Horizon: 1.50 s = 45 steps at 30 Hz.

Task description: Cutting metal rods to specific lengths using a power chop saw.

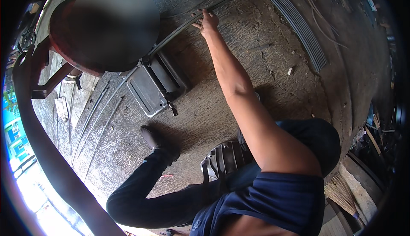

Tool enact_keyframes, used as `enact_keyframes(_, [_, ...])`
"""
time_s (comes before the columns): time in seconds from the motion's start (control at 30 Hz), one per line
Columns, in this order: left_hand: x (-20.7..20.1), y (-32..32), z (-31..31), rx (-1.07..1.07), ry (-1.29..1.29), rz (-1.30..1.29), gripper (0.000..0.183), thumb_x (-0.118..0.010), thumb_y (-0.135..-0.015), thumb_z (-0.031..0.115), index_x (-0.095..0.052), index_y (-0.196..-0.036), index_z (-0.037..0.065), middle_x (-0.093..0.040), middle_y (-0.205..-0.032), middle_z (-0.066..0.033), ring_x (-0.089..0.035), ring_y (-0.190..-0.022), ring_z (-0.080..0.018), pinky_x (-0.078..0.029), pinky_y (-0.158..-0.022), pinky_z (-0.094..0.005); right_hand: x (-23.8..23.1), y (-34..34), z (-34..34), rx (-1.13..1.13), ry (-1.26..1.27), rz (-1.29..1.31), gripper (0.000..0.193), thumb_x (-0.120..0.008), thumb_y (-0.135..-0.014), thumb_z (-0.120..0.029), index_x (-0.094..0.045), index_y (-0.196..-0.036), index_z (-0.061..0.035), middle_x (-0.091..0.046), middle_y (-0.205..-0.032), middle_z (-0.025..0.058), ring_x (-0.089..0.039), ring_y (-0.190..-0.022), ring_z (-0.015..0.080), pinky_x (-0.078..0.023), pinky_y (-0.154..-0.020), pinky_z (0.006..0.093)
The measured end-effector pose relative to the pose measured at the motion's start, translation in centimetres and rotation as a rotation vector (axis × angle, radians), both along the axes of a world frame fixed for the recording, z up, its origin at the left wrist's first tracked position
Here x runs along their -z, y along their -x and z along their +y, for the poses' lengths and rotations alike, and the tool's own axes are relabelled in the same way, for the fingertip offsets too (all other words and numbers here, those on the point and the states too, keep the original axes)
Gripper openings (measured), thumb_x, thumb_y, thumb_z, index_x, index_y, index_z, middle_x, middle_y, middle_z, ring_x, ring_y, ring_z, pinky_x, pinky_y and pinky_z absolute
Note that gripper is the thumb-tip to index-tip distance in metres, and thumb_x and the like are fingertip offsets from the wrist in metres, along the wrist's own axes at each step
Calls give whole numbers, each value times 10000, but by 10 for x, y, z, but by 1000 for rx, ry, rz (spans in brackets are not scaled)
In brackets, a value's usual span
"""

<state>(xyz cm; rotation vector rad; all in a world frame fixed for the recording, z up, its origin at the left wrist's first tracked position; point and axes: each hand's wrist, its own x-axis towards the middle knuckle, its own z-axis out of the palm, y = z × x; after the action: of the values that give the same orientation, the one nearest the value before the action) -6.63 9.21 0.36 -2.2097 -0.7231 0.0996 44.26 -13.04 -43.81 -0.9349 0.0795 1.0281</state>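
Note:
A cut-off saw with a red round guard [64, 48] stands at the upper left, its upper part hidden by a blurred patch. My left hand [26, 58], dark in shadow, is closed at the saw's red handle [53, 83]; its separate fingers hardly show. Across the saw's grey metal base [147, 91] lies a long thin metal bar [177, 31], running past the clamp. With my right arm stretched far forward, my right hand [208, 23] grips this bar to the right of the saw, some fingertips sticking out beyond it.
Several thin rods [96, 107] lie on the rough floor left of the base. A bundle of grey bars [299, 28] lies at the upper right, near bent strips [318, 16]. A ribbed silver-and-black object [226, 157] sits by my legs. A straw broom [341, 193] lies at lower right.

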Motion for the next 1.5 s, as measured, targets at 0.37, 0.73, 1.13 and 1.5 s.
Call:
enact_keyframes(0.37, [-15,-16,-22,-88,110,48,580,-650,-832,215,-436,-1363,121,-599,-1162,-190,-606,-1025,-354,-482,-892,-438,-1,-1,0,-11,5,-8,304,-489,-978,-219,-415,-1241,-88,-609,-1102,95,-645,-965,302,-532,-791,589])
enact_keyframes(0.73, [-14,-39,-33,45,137,10,450,-650,-861,265,-518,-1254,90,-657,-1012,-106,-659,-930,-219,-521,-778,-352,4,-3,3,19,-2,43,203,-484,-974,-178,-490,-1147,-72,-612,-1036,107,-663,-899,316,-535,-767,605])
enact_keyframes(1.13, [0,-39,-49,-144,285,-158,439,-640,-861,322,-536,-1218,90,-638,-1040,-102,-641,-967,-235,-505,-805,-372,11,-15,5,-9,-19,72,266,-460,-982,-192,-421,-1203,-51,-591,-1092,129,-653,-907,341,-516,-811,614])
enact_keyframes(1.5, [29,-57,-80,-536,723,-910,444,-630,-858,373,-547,-1191,92,-613,-1082,-109,-618,-1014,-266,-485,-844,-401,8,-22,4,-54,-9,39,336,-405,-1004,-236,-378,-1287,-57,-554,-1184,120,-605,-1043,340,-417,-962,623])
